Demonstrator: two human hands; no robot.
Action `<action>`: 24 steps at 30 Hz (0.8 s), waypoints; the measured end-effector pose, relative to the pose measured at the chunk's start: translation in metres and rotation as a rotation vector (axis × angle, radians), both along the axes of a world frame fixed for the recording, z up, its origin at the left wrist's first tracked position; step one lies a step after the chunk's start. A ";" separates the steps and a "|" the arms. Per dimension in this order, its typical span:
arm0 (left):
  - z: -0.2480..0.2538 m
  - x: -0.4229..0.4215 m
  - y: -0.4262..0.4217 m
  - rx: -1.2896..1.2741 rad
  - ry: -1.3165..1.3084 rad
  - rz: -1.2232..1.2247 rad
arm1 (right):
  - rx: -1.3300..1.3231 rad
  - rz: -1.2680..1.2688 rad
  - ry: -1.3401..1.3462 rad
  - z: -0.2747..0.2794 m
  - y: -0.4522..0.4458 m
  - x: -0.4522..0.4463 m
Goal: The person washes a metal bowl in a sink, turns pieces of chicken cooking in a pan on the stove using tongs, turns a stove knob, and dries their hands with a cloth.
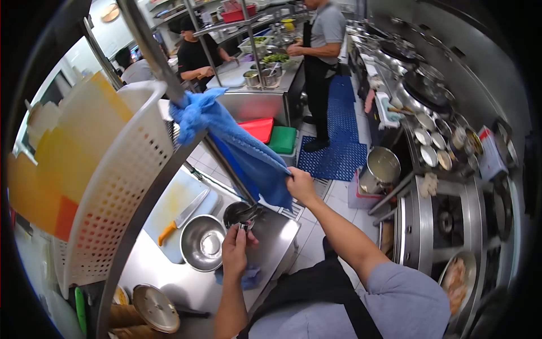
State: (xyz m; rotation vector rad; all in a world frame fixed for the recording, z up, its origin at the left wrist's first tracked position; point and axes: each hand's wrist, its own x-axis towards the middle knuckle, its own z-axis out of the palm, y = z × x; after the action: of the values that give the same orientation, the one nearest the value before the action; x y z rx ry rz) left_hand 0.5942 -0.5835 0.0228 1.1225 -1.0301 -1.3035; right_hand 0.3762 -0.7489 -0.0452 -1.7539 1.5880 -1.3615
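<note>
My right hand [301, 185] is closed on the edge of a blue towel [243, 141], which is knotted round a metal post and stretched toward me. My left hand [237, 246] pinches a small dark and shiny object [244, 226], too small to name, over the steel counter. Just beyond it sits a dark bowl [234, 213]. To its left are a steel bowl [202, 243] and a cutting board [161, 209] bearing a knife with an orange handle [167, 233]. A blue cloth [248, 278] lies by my left wrist.
A white perforated basket [127, 164] of cutting boards stands on the upper left shelf. Two people [324, 51] [197, 53] work at the far counter. A large pot [381, 169] and the stove [446, 214] are on the right.
</note>
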 end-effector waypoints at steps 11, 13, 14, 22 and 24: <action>-0.084 -0.130 -0.053 -0.074 -0.203 -0.212 | -0.398 1.353 0.077 0.099 -0.016 -0.092; -0.078 -0.135 -0.055 0.024 -0.193 -0.166 | -0.343 1.380 0.201 0.121 -0.025 -0.105; -0.047 -0.141 -0.060 -0.053 -0.357 -0.086 | -0.292 1.385 0.349 0.125 -0.030 -0.108; 0.003 -0.146 -0.054 0.024 -0.126 -0.226 | -0.504 1.596 0.501 0.122 -0.032 -0.104; 0.006 -0.154 -0.051 0.372 0.234 -0.207 | -0.544 1.569 0.459 0.116 -0.033 -0.099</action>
State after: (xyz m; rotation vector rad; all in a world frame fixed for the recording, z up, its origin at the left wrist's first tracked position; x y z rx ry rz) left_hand 0.4400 -0.6349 0.0287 1.1212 -0.7627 -1.8007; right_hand 0.2771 -0.7821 0.0707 -2.6513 -0.3887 -0.5185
